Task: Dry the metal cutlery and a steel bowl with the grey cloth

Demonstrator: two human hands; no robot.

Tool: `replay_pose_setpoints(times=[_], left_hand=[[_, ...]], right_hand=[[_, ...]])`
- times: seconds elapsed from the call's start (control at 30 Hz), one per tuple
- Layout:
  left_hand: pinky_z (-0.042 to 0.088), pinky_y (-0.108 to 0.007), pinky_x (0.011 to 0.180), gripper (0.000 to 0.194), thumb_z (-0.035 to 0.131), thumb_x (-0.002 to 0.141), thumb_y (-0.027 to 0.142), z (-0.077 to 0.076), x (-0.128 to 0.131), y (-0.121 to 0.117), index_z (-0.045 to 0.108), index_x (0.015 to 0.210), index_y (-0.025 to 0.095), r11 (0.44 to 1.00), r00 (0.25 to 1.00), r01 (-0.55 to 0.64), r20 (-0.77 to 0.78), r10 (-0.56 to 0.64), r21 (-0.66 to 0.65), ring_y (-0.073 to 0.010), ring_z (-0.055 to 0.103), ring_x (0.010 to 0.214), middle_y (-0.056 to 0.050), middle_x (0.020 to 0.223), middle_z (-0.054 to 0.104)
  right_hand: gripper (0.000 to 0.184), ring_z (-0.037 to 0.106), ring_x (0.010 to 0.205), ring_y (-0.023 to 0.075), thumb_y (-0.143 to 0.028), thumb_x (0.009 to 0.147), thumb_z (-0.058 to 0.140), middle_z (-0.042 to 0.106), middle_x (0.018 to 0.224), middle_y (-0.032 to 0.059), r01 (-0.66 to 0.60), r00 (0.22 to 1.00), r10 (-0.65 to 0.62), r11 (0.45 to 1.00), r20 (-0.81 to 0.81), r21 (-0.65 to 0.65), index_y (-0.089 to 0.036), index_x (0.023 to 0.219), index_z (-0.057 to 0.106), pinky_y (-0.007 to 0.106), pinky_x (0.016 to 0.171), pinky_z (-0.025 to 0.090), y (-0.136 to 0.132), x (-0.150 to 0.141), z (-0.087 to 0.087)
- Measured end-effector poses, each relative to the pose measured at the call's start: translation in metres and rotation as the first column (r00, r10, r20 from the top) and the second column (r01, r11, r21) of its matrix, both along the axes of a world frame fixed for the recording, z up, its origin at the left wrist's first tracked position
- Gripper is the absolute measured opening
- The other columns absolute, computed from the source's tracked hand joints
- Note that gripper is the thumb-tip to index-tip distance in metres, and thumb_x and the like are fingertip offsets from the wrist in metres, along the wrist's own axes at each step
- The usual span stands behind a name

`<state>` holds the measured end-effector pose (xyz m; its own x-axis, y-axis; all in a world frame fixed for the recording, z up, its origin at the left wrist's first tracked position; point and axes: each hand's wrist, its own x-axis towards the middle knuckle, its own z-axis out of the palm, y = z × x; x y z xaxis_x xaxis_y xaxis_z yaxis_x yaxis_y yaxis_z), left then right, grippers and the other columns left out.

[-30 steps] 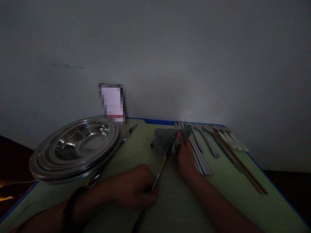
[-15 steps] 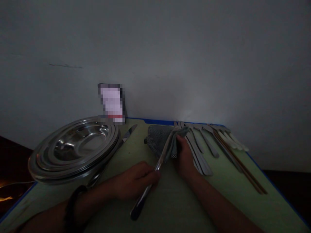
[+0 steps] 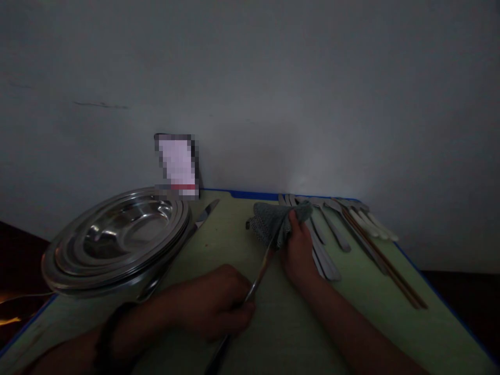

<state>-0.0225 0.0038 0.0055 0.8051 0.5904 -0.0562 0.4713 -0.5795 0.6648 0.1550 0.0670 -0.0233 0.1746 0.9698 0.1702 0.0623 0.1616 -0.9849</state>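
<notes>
My left hand (image 3: 216, 302) is closed round the handle of a long metal utensil (image 3: 255, 278) near the table's front. The utensil slants up and to the right into a grey cloth (image 3: 269, 221). My right hand (image 3: 299, 250) is closed on that cloth and pinches it round the utensil's far end, which is hidden inside the folds. A dark band sits on my left wrist.
A stack of steel plates (image 3: 117, 237) stands at the left, with a knife (image 3: 205, 213) beside it. Several spoons (image 3: 326, 232) and chopsticks (image 3: 385, 260) lie in a row at the right on the green mat (image 3: 351, 307). A blurred card (image 3: 177, 164) leans on the wall.
My left hand pulled the utensil back toward me, so less handle shows behind the fist. The cloth bunched up and shifted right round the utensil's tip.
</notes>
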Motion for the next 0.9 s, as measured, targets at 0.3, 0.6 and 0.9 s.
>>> replay_pose_setpoints(times=[0.3,0.6,0.9], left_hand=[[0.042,-0.021,0.059,0.039,0.03,0.092,0.038,0.004,0.005,0.002,0.05,0.066,0.018,0.918,0.957,-0.271,0.017,0.288,-0.29,-0.0109,0.051,0.058,0.003,0.06,0.05],[0.04,-0.023,0.053,0.036,0.054,0.076,0.053,0.012,-0.005,0.004,0.056,0.079,0.018,0.899,0.981,0.01,0.177,0.075,-0.438,-0.0125,0.051,0.059,0.001,0.067,0.055],[0.035,-0.018,0.042,0.042,0.062,0.067,0.059,-0.002,0.003,0.006,0.055,0.067,0.018,0.744,0.944,-0.127,0.15,0.294,-0.655,-0.0095,0.048,0.045,0.005,0.05,0.053]], right_hand=[[0.042,0.061,0.079,0.0215,-0.056,0.074,0.055,0.067,0.077,0.0045,-0.203,0.978,0.194,0.967,-0.076,-0.156,-0.016,0.083,0.065,0.032,0.071,0.045,-0.002,-0.011,0.0],[0.038,0.063,0.088,0.0213,-0.054,0.079,0.042,0.068,0.093,0.0081,-0.049,0.951,-0.016,0.978,-0.309,-0.203,-0.02,0.089,0.057,0.033,0.074,0.049,0.005,-0.01,-0.004],[0.04,0.063,0.09,0.023,-0.056,0.076,0.05,0.069,0.091,0.0076,-0.08,0.971,0.036,0.98,-0.236,-0.18,-0.018,0.085,0.06,0.035,0.08,0.047,0.003,-0.008,-0.001]])
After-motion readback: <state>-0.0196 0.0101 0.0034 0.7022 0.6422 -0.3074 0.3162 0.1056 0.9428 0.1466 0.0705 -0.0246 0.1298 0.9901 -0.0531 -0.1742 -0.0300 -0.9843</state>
